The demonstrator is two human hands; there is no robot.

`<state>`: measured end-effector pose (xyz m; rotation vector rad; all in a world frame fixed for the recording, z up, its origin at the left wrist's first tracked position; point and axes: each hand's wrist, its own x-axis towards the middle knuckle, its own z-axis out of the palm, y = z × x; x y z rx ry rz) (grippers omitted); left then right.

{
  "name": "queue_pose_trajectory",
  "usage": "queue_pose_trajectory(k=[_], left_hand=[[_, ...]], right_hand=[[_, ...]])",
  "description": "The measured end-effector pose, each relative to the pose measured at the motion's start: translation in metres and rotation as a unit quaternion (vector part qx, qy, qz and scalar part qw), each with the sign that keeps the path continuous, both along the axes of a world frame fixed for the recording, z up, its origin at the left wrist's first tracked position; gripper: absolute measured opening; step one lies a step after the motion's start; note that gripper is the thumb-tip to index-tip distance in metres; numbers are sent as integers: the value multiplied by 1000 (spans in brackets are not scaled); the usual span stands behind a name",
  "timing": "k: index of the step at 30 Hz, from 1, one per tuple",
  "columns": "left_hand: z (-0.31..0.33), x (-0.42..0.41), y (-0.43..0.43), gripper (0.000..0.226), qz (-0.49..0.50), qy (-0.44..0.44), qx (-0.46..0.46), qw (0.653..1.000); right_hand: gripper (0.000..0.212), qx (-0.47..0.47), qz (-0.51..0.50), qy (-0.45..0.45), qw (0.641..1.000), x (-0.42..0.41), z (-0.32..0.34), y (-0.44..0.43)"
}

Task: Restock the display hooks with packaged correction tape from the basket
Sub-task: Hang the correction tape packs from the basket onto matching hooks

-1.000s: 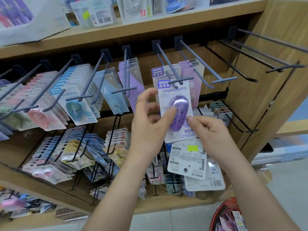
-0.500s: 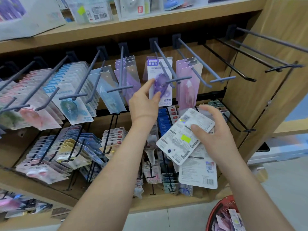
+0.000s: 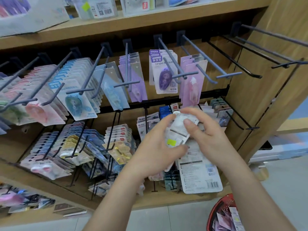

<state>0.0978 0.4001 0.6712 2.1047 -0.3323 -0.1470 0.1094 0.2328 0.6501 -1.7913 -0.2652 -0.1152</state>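
Right now the top pack (image 3: 179, 130) of correction tape lies back-side up at centre right of the frame, yellow sticker showing, caught between both hands. The left hand (image 3: 158, 147) closes its grip round the lower edge, fingers curled. The right hand (image 3: 210, 137) pinches the upper end under its thumb. A lower pack (image 3: 200, 174) hangs beneath, seemingly held in that same right grip, though the contact is hidden. In the upper middle, a purple pack (image 3: 165, 77) hangs on a hook (image 3: 172, 59) with free rod in front of it. The red basket (image 3: 215, 209) sits at lower right, holding more stock. The step in hand looks like separating one pack for hanging. To do it well, the person should peel the top pack away cleanly and turn its face outward. Then they should find the hang hole and slide it straight along the rod rather than forcing the card.
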Motion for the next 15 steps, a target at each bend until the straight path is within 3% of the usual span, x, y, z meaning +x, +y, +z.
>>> queue_pose_trajectory(k=[3,6,8,11,15], left_hand=[[-6,1,10,61,35,118,-213,969],[-6,-3,17,50,51,271,-453,848],[-4,-5,19,48,43,314,-487,814],[-6,-5,22,38,61,322,-441,836],[-9,-4,27,31,69,261,-327,906]], right_hand=[[46,18,-15,27,999,-1,5,-3],[59,-23,-15,52,998,0,6,-7],[54,-53,7,75,996,1,7,-7],[24,-78,20,78,994,1,9,-5],[21,-52,-5,94,994,0,8,-4]])
